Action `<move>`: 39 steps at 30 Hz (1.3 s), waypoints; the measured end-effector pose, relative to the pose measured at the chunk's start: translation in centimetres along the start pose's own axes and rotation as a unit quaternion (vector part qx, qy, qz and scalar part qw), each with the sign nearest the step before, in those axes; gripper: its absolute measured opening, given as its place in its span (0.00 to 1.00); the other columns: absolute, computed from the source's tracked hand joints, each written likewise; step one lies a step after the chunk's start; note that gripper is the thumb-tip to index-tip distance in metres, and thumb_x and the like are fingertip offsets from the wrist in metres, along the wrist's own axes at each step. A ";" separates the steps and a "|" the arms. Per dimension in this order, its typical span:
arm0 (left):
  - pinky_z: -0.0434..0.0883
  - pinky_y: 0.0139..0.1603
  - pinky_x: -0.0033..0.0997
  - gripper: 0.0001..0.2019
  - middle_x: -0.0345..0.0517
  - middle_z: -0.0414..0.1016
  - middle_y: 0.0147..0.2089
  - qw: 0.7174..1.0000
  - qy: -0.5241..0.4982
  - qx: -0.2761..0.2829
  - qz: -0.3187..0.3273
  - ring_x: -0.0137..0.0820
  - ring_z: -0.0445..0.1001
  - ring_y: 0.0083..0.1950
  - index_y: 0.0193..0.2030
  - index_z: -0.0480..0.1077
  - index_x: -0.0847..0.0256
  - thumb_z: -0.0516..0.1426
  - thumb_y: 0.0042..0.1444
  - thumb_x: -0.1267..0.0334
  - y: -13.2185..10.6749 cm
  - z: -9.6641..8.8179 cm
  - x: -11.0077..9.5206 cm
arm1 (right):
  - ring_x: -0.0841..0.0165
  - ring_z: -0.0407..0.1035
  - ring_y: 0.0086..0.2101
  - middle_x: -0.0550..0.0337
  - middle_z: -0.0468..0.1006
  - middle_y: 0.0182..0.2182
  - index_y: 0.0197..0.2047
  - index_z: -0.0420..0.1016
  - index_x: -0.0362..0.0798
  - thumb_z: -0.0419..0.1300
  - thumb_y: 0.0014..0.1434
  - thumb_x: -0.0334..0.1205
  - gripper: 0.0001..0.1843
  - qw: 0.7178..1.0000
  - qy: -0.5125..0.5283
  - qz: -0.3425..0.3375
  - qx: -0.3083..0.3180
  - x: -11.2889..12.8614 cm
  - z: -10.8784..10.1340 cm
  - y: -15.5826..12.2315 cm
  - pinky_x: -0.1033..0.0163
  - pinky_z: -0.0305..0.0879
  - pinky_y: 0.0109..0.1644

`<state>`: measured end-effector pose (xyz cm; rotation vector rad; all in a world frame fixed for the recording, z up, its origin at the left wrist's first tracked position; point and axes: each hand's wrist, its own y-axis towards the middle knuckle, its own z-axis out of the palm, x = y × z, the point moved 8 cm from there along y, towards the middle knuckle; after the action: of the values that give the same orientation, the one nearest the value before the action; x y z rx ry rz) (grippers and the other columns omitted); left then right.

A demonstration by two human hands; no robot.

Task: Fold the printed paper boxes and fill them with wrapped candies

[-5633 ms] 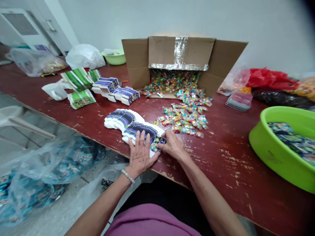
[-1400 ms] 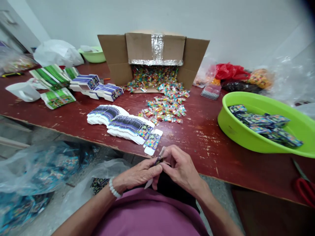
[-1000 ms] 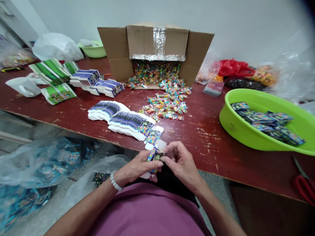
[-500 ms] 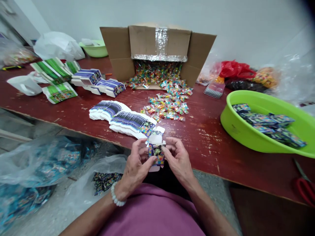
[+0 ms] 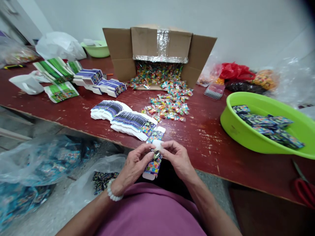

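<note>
Between my two hands, over the table's front edge, is a small printed carton (image 5: 153, 164) with a dark, colourful face and white flaps. My left hand (image 5: 136, 164) grips its upper left side between thumb and fingers. My right hand (image 5: 176, 156) pinches the white flap at its top right. The lower end hangs down with a white flap sticking out. Just beyond my fingers lies another flat carton (image 5: 157, 133), beside a fanned row of flat purple cartons (image 5: 130, 122). Wrapped candies (image 5: 168, 106) are heaped behind them, spilling from a cardboard box (image 5: 161, 44).
A green basin (image 5: 228, 131) with several filled cartons stands at the right. Red-handled scissors (image 5: 304, 190) lie at the table's right front edge. Bundled green cartons (image 5: 61, 92) and a white mug (image 5: 27, 84) sit at the left. Plastic bags (image 5: 56, 164) rest on the floor below.
The carton has tipped, so its lower end now points down and left. My right fingers have moved to its top flap, and my left hand has shifted slightly up it.
</note>
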<state>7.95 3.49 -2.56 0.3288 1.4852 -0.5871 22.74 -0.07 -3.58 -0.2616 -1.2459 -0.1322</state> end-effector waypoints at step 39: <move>0.70 0.26 0.26 0.26 0.48 0.77 0.32 0.971 -0.151 0.038 -0.182 0.28 0.73 0.27 0.45 0.75 0.65 0.58 0.57 0.41 0.1 2.4 3.2 | 0.70 0.69 0.21 0.61 0.80 0.25 0.30 0.78 0.47 0.70 0.50 0.49 0.14 0.998 -0.062 0.010 0.022 -0.2 0.7 0.7 0.66 0.68 0.23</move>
<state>9.97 1.71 -5.50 0.0178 1.2338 -0.9452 22.19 0.81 -3.68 -0.2459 -1.3676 -0.0724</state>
